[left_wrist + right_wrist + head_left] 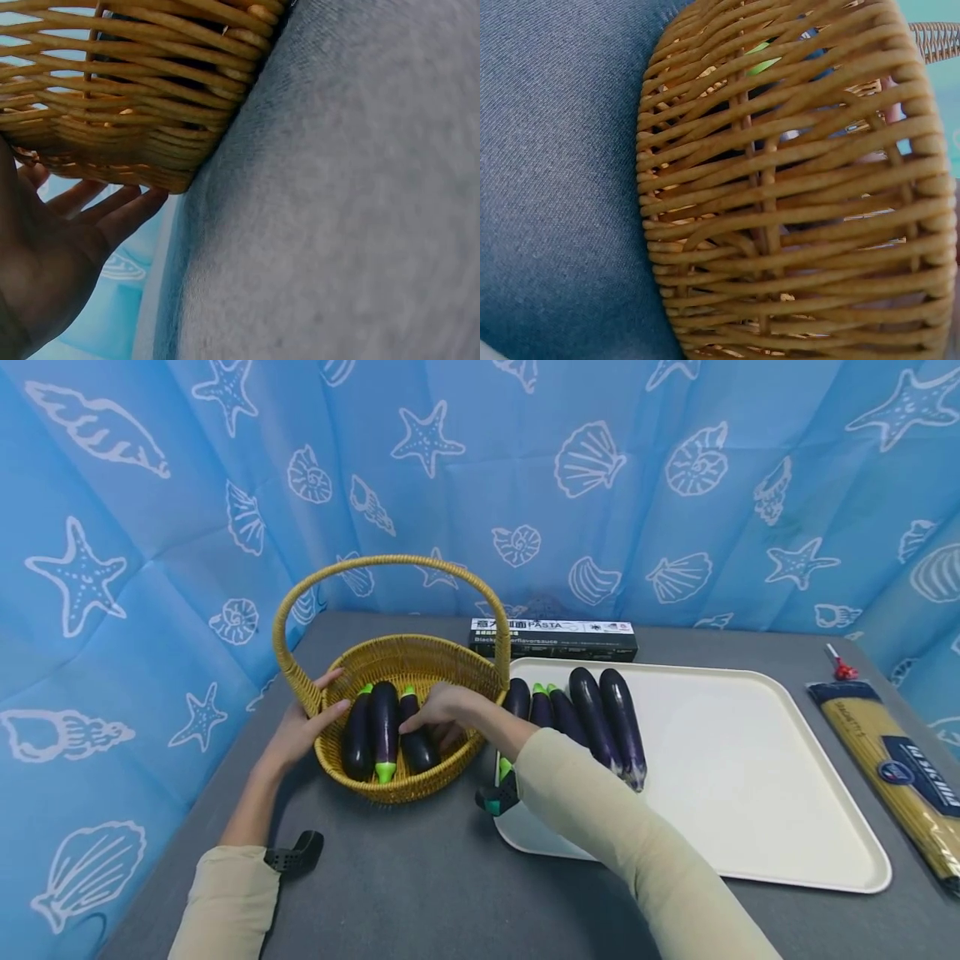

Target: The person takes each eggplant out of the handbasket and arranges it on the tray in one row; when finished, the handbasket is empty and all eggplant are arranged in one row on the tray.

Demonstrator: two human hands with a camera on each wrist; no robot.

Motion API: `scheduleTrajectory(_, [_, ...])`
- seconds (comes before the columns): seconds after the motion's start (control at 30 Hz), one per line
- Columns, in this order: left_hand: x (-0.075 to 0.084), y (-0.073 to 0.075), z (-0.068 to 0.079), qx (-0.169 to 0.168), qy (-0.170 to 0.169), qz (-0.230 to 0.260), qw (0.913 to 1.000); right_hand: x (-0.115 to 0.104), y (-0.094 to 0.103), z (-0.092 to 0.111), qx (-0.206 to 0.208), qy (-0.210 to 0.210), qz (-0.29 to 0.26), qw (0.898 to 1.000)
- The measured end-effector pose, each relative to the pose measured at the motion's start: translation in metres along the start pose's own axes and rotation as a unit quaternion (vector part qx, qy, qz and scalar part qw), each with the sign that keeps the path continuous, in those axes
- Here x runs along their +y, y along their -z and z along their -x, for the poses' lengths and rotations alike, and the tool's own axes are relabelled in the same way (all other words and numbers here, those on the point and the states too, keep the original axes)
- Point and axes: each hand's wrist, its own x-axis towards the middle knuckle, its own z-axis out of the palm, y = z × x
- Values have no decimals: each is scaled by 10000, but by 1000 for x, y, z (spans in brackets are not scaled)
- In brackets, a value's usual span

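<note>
A yellow wicker basket [408, 789] with a tall arched handle stands on the left of the table, with three dark eggplants inside. My left hand [302, 731] holds its left side, thumb over the rim and fingers along the outer weave [135, 112]. Reaching in over the right rim, my right hand [450, 703] grips the rightmost eggplant [420, 750], thumb on its upper face; its other fingers are partly hidden. Beside that one lie a middle eggplant [385, 718], green end toward me, and a left eggplant [358, 739]. The weave [802, 180] hides my right hand's work in the right wrist view.
Right of the basket is a white tray [750, 777] with several eggplants [622, 718] along its left side, partly behind my right forearm. A black pasta box [555, 642] stands behind it. At the far right lie a spaghetti pack [892, 768] and a small red item [845, 671].
</note>
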Motion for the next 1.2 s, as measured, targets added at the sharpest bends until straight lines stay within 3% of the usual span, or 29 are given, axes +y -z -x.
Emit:
scheduleTrajectory(0.27, [-1, -4, -5, 128, -159, 13, 9998, 3, 13, 0, 26, 16, -262, 9997])
scheduleTrajectory(0.5, [-3, -5, -6, 186, -185, 68, 9996, 6, 29, 12, -4, 448, -927, 9947])
scheduleTrajectory(0.8, [-2, -5, -3, 170, -174, 70, 9997, 16, 47, 33, -140, 994, -1755, 9794])
scheduleTrajectory(0.97, [-1, -4, -3, 148, -181, 79, 9997, 24, 55, 49, -420, 1437, -2268, 9624])
scheduleTrajectory(1.2, [0, -3, -3, 102, -125, 79, 9998, 37, 58, 70, -674, 1931, -2304, 9514])
